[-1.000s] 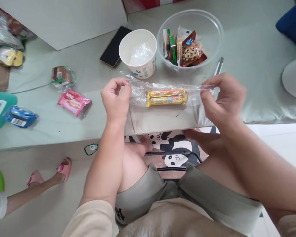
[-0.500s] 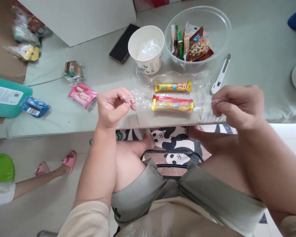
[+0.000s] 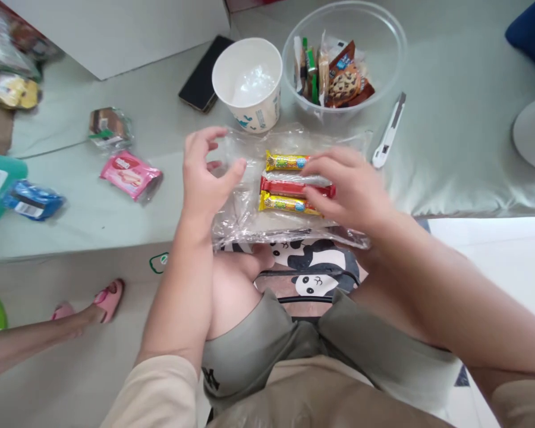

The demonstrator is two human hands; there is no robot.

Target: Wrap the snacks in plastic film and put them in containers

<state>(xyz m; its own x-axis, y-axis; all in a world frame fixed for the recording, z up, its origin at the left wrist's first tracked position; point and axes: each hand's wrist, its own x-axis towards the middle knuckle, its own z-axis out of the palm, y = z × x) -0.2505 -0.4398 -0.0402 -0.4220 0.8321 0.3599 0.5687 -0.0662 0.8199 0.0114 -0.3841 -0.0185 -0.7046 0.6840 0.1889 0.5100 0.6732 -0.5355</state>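
Observation:
A sheet of clear plastic wrap (image 3: 245,214) lies flat at the table's near edge. On it lie three long snack bars side by side: a yellow bar (image 3: 286,161) farthest, a red bar (image 3: 285,188) in the middle, another yellow bar (image 3: 282,204) nearest. My right hand (image 3: 350,187) rests on the right ends of the bars, fingers pressed onto them. My left hand (image 3: 205,175) hovers over the wrap's left part with fingers spread, holding nothing.
Behind the wrap stand a white paper cup (image 3: 248,83), a clear bowl (image 3: 392,47) of wrapped snacks, a black phone (image 3: 201,83) and a white box cutter (image 3: 387,131). A pink wafer pack (image 3: 129,175) and other snacks lie left. Another person's foot in a pink sandal (image 3: 107,297) is on the floor.
Both hands let go of the stretched wrap ends; the wrap now lies flat. A red bar is now between the two yellow ones, and my right hand moved left onto the bars.

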